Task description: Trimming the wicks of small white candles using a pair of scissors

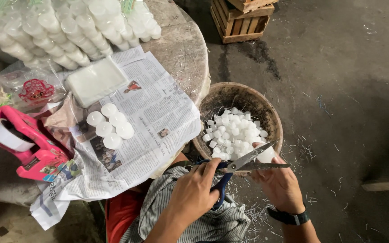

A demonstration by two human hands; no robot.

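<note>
Fingers of left hand (193, 191) curled through blue scissors (241, 165) handles, blades parted; fingers of right hand (279, 182) pinching small white candle (266, 154) at blade tips, above round basket (273, 120) of candles, off right edge of newspaper-covered counter (183, 49).

The white candle (266, 155) was mostly hidden behind the scissors (241, 164) and the right hand (279, 184). The wooden crate (241, 20) was cut off at the top.

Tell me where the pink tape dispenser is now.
In the head view, the pink tape dispenser lies at the far left, on the table's edge, beside the newspaper.
</note>
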